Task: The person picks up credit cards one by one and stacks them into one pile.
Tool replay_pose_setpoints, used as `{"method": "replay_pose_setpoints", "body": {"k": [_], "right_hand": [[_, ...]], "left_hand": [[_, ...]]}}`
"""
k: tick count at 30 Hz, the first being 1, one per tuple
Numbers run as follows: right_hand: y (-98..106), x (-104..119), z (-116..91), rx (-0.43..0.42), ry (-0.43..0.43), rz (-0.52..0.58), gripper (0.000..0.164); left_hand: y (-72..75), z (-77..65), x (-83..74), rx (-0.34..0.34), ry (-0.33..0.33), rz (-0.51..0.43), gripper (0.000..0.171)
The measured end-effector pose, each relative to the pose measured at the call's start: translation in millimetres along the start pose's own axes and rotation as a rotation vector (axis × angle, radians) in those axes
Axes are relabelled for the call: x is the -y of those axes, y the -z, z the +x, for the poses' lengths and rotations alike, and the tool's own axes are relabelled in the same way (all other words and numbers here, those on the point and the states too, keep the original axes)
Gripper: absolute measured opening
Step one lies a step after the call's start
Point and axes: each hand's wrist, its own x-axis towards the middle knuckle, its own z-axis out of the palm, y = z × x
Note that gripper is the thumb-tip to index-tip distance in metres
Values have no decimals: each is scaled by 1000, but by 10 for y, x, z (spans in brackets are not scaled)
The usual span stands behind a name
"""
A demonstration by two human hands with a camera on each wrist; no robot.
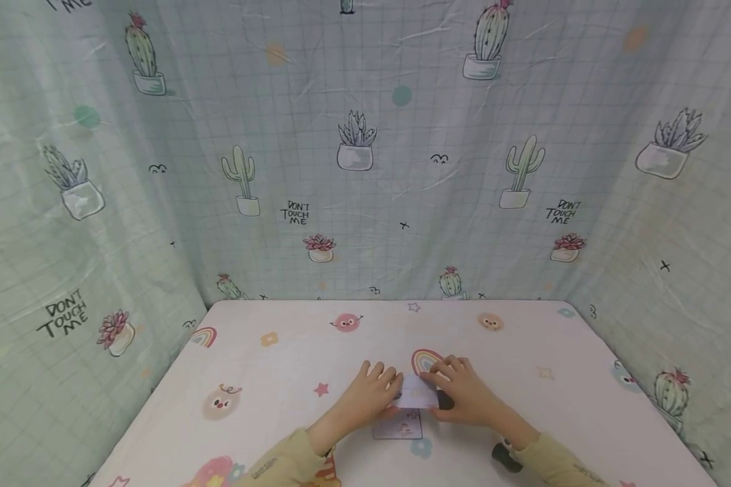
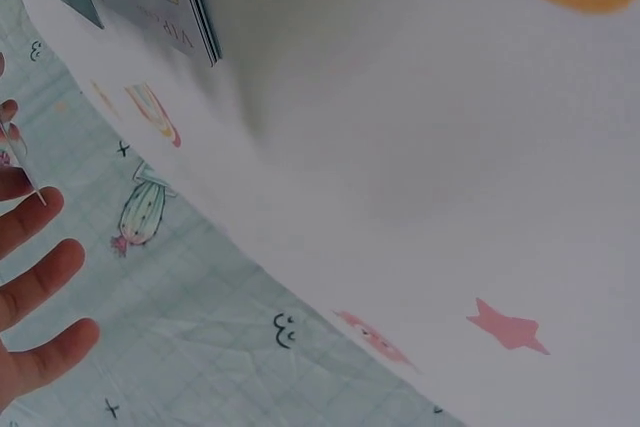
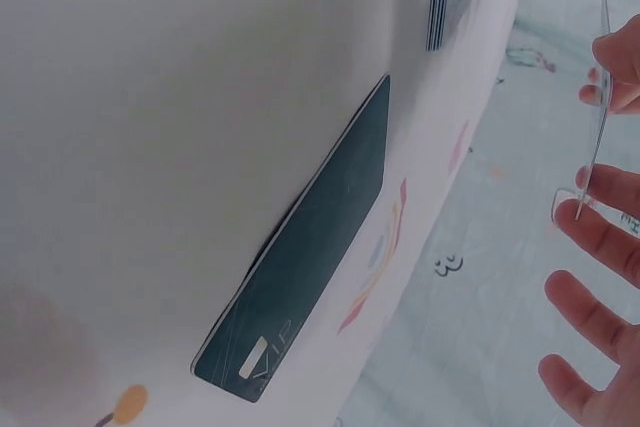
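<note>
Both hands hold a pale card (image 1: 418,393) between them, above the table. At its left end, the left hand (image 1: 368,393) pinches it; the right hand (image 1: 468,392) does so at the right end. Seen edge-on in the right wrist view, the held card (image 3: 600,137) is a thin line with other fingers spread beside it. Just below the hands lies a neat stack of pale cards (image 1: 397,426), with VIP lettering and a chip on its top card (image 2: 165,7). A dark green VIP card (image 3: 310,237) lies on the table to the right, partly hidden by the right hand in the head view.
A white cloth (image 1: 268,385) printed with rainbows, stars and small faces covers the table. Cactus-printed curtains (image 1: 396,203) hang behind it and along both sides. Near the right sleeve (image 1: 554,463) is a small dark shape (image 1: 507,458) at table level.
</note>
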Motion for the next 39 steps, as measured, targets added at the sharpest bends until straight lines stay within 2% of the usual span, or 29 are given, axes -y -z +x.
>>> {"method": "replay_pose_setpoints", "body": {"k": [9,14,22,31,39], "right_hand": [[32,104,26,56,-33,20,57],[23,139,27,60,-14,29,56],[-22,174,18,32,37,15,55],[-91,205,-4,3,86,43,51],[-119,227,-17,-24,125,38,55]], "left_hand": [[28,-107,14,-22,-14,5,52],[31,-180,27,-37,-25,3,52],[-31,-283,15,-38,-31,-17,52],[-34,-375,-3,-28,-37,-26,50],[-35,-420,-2,-36,-29,-66,47]]}}
